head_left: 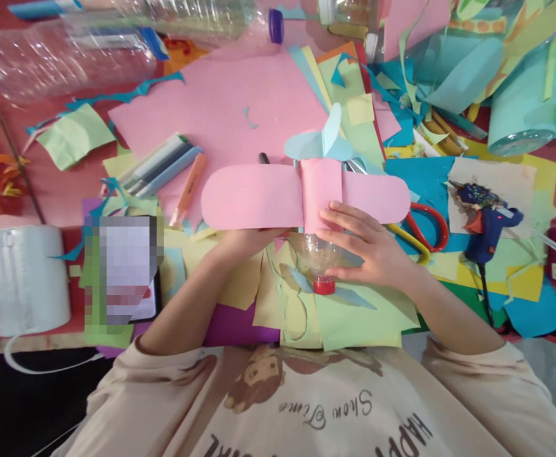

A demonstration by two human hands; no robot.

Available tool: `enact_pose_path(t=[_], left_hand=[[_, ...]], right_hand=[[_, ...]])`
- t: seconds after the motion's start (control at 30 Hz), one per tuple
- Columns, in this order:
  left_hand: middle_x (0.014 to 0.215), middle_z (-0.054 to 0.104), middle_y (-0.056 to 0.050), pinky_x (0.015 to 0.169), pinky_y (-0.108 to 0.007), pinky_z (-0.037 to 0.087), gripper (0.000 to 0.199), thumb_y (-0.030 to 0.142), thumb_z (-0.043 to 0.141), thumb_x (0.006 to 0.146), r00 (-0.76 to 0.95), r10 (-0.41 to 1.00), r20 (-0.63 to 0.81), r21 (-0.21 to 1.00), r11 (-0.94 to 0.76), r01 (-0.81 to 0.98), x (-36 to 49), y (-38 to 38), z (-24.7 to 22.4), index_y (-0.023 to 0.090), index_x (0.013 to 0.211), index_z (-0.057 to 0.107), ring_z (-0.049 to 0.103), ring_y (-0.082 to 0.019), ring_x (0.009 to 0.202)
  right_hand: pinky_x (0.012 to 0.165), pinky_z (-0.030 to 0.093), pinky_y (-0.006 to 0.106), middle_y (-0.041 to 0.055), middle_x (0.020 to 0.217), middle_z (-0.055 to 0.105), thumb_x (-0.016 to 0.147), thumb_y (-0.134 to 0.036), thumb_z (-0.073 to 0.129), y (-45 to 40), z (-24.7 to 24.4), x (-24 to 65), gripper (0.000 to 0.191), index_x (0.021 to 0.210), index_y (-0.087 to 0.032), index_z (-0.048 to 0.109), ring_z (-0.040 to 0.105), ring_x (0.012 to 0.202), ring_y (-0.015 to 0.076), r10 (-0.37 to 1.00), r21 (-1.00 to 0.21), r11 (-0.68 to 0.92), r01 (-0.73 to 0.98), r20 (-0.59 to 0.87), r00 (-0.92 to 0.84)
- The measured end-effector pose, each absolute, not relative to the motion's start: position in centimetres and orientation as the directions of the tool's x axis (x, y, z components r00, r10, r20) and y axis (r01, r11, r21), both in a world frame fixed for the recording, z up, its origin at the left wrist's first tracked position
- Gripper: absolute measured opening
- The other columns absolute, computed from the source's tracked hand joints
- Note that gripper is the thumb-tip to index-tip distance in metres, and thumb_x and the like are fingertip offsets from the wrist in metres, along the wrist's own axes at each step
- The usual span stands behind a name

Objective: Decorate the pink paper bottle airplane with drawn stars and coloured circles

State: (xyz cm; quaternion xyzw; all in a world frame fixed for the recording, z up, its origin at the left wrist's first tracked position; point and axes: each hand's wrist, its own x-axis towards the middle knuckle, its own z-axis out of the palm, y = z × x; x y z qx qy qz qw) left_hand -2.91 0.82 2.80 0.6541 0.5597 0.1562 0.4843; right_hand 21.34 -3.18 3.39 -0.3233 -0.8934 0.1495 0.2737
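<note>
A toy plane made from a plastic bottle lies in front of me, wrapped in pink paper (322, 184). It has rounded pink wings (254, 197), a light blue paper tail (328, 136) at the far end and a red cap (324, 285) towards me. My right hand (366, 244) holds the body from the right, its fingertips on the pink wrap and its thumb near the cap. My left hand (256, 238) reaches under the left wing, whose paper hides the fingers. Red-handled scissors (428, 227) lie partly beneath the right wing.
A blue glue gun (490, 222) lies at right on paper. Several markers (164, 166) and a phone (132, 270) are left, beside a white device with a cable (28, 279). Plastic bottles (63, 57) lie at the back left. A blue paper-covered cylinder (523, 108) is back right.
</note>
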Motion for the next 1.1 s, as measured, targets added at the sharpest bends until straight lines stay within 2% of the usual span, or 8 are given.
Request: enact_pose_path(t=[0.27,0.43,0.57,0.63,0.73,0.87,0.97,1.1], left_hand=[[0.101,0.069,-0.005,0.087,-0.036,0.052,0.039,0.056,0.053,0.079,0.404,0.84,-0.363,0.802,0.061,0.595,-3.54,1.16,2.93,0.022,0.095,0.061,0.063,-0.024,0.098],[0.076,0.065,-0.003,0.072,-0.03,0.052,0.034,0.055,0.051,0.08,0.474,0.828,-0.299,0.815,-0.037,0.579,-3.21,1.22,3.05,0.022,0.081,0.057,0.063,-0.019,0.074],[0.064,0.061,-0.001,0.068,-0.031,0.052,0.039,0.06,0.047,0.082,0.498,0.801,-0.331,0.804,-0.037,0.593,-3.19,1.28,3.06,0.023,0.071,0.055,0.06,-0.019,0.066],[0.072,0.066,-0.002,0.076,-0.033,0.054,0.041,0.063,0.049,0.08,0.506,0.781,-0.367,0.809,0.0,0.587,-3.25,1.31,3.05,0.024,0.076,0.059,0.064,-0.022,0.077],[0.102,0.07,-0.007,0.09,-0.037,0.052,0.051,0.067,0.056,0.073,0.448,0.777,-0.441,0.797,0.111,0.593,-3.36,1.24,2.96,0.025,0.1,0.063,0.062,-0.028,0.108],[0.14,0.053,-0.009,0.108,-0.044,0.041,0.076,0.068,0.062,0.069,0.397,0.779,-0.485,0.792,0.2,0.576,-3.57,0.96,2.49,0.026,0.131,0.05,0.045,-0.031,0.133],[0.149,0.043,-0.007,0.109,-0.042,0.041,0.081,0.067,0.062,0.068,0.411,0.756,-0.509,0.815,0.27,0.513,-3.64,0.91,2.14,0.028,0.137,0.044,0.04,-0.029,0.138],[0.146,0.047,0.003,0.102,-0.031,0.047,0.06,0.054,0.063,0.071,0.419,0.671,-0.612,0.791,0.507,0.342,-3.52,1.38,2.31,0.037,0.128,0.052,0.037,-0.02,0.14]], right_hand=[[0.106,0.047,0.045,0.0117,0.144,0.049,0.088,-0.044,0.058,-3.72,3.32,21.22,0.063,0.143,-0.022,0.037,0.042,0.138,0.0239,0.679,-0.499,0.72,0.482,0.365,-0.637],[0.114,0.033,0.057,0.0127,0.158,0.026,0.081,-0.049,0.061,-4.07,3.13,20.84,0.08,0.148,-0.024,0.025,0.021,0.147,0.0311,0.762,-0.543,0.63,0.555,0.295,-0.576],[0.116,0.025,0.059,0.0114,0.159,0.025,0.08,-0.054,0.062,-4.08,2.92,20.71,0.081,0.146,-0.026,0.026,0.019,0.148,0.0313,0.772,-0.545,0.613,0.573,0.257,-0.582],[0.116,0.026,0.058,0.012,0.157,0.028,0.083,-0.046,0.061,-4.01,3.0,20.72,0.075,0.146,-0.025,0.027,0.02,0.148,0.0297,0.762,-0.542,0.622,0.565,0.255,-0.595],[0.116,0.028,0.055,0.0143,0.153,0.036,0.083,-0.035,0.058,-3.86,3.26,20.78,0.071,0.146,-0.022,0.028,0.026,0.146,0.0272,0.731,-0.535,0.657,0.531,0.281,-0.622],[0.116,0.028,0.054,0.0143,0.152,0.039,0.083,-0.029,0.056,-3.73,3.39,20.82,0.072,0.148,-0.02,0.027,0.028,0.145,0.0264,0.714,-0.534,0.675,0.51,0.296,-0.635],[0.117,0.027,0.055,0.0133,0.153,0.038,0.083,-0.031,0.056,-3.72,3.29,20.81,0.072,0.148,-0.021,0.026,0.027,0.146,0.0262,0.713,-0.531,0.672,0.516,0.276,-0.645],[0.117,0.027,0.054,0.0136,0.153,0.037,0.083,-0.03,0.056,-3.68,3.23,20.77,0.072,0.148,-0.02,0.027,0.026,0.146,0.0261,0.71,-0.544,0.672,0.502,0.278,-0.648]])
